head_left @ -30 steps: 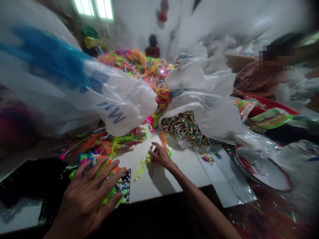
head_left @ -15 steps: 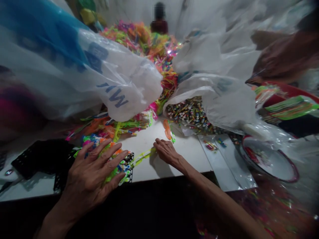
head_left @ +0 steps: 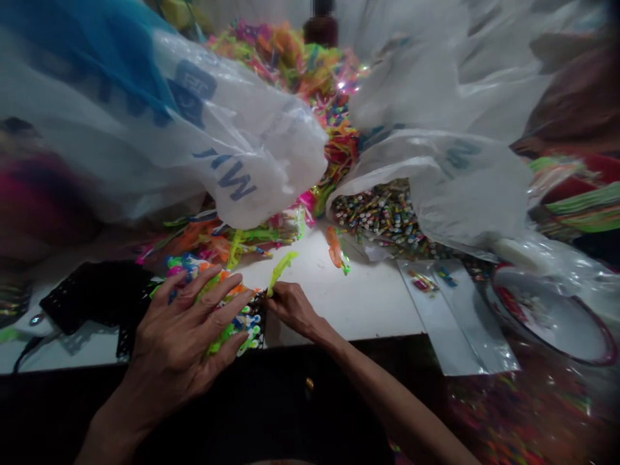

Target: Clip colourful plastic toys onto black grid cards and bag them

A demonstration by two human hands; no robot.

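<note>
My left hand point(head_left: 186, 336) lies palm down with fingers spread over a cluster of small blue, green, white and orange plastic pieces point(head_left: 247, 326). These pieces stand in a black perforated rack point(head_left: 263, 323), mostly hidden under the hand. My right hand point(head_left: 290, 307) is closed in a pinch at the rack's right edge. From its fingertips a thin, translucent yellow-green plastic strip point(head_left: 281, 271) sticks up and to the right. Its lower end is hidden by the fingers. An orange and green plastic piece point(head_left: 335, 248) lies on the white table point(head_left: 349, 303) just beyond.
Large white plastic bags point(head_left: 261, 174) crowd both sides. One spills many small patterned sticks point(head_left: 382, 213). A heap of bright plastic pieces point(head_left: 290, 64) rises behind. More black racks point(head_left: 92, 297) lie left. A clear bag point(head_left: 450, 323) and a white, red-rimmed basin point(head_left: 557, 329) stand right.
My right hand has moved left to the rack's edge, and the yellow-green strip has swung from lying low to pointing upward. My left hand stays spread over the pieces. The view has shifted slightly.
</note>
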